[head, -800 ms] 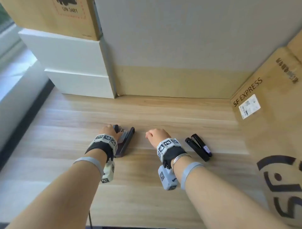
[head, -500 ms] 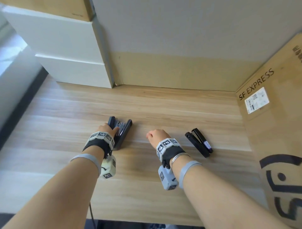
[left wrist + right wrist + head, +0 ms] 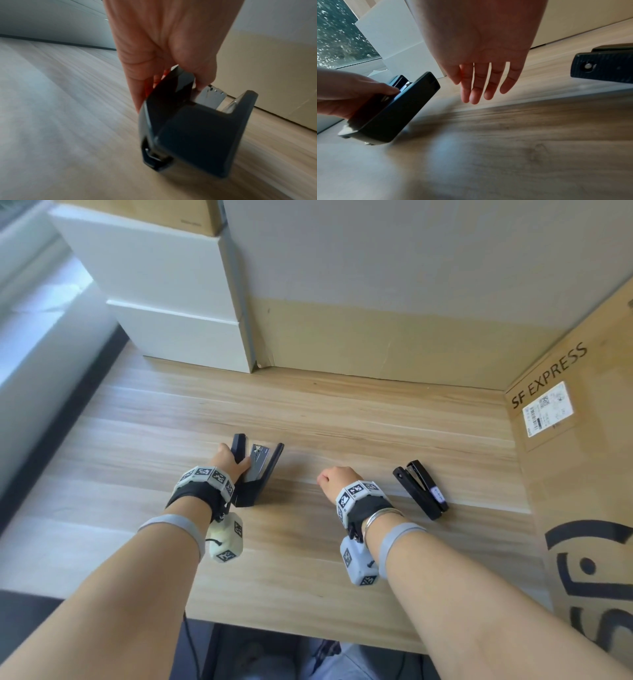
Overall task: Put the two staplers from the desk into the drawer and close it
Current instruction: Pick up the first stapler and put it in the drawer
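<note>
Head view: left hand lifts the large stapler

Head view shows us the wooden worktop point(image 3: 342, 412), our landmark. At its centre, our left hand point(image 3: 228, 462) grasps the large stapler point(image 3: 262, 474) by its top arm. In the left wrist view, the fingers point(image 3: 137, 86) and thumb curl round that arm; the stapler point(image 3: 192, 132) hangs partly sprung apart, its metal magazine exposed, its rear end close to the worktop point(image 3: 68, 121); whether it touches, we cannot tell. Our right hand point(image 3: 337, 481) hovers just right of it, released; the right wrist view shows its fingers point(image 3: 477, 86) relaxed and holding nothing. The small stapler point(image 3: 420, 489) lies on the worktop further right, near the SF EXPRESS carton point(image 3: 582, 474). White boxes point(image 3: 164, 302) stand at the worktop's rear left.
</note>
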